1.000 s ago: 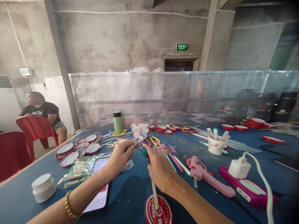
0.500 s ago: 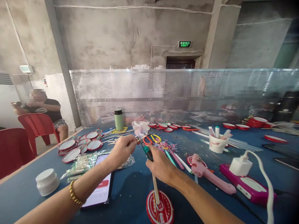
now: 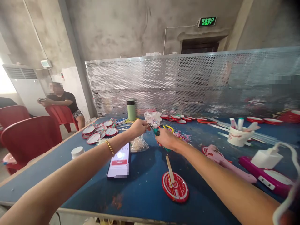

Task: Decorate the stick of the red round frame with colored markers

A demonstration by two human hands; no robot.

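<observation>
My right hand (image 3: 167, 139) is closed around dark green-handled pliers (image 3: 156, 131), whose jaws point at the fingertips of my left hand. My left hand (image 3: 138, 128) is closed in a pinch right beside the jaws; what it pinches is too small to make out. Below them on the blue table lies a red round lid (image 3: 181, 189) with a flat wooden stick (image 3: 169, 165) on it and a thin yellowish band across it. A lit phone (image 3: 119, 157) rests under my left forearm, and a clear plastic bag (image 3: 139, 145) sits just behind it.
Red-rimmed round discs (image 3: 93, 138) are heaped at the left, near a white jar (image 3: 77, 152). A green bottle (image 3: 131, 111) stands at the back. To the right are a cup of markers (image 3: 239, 137), a pink glue gun (image 3: 231, 165) and a purple power strip (image 3: 274, 184). A person sits far left.
The view has swung, so the table things sit further right and more of the near edge shows. Both hands stay together at the pliers, now clear of the wooden stick in the picture.
</observation>
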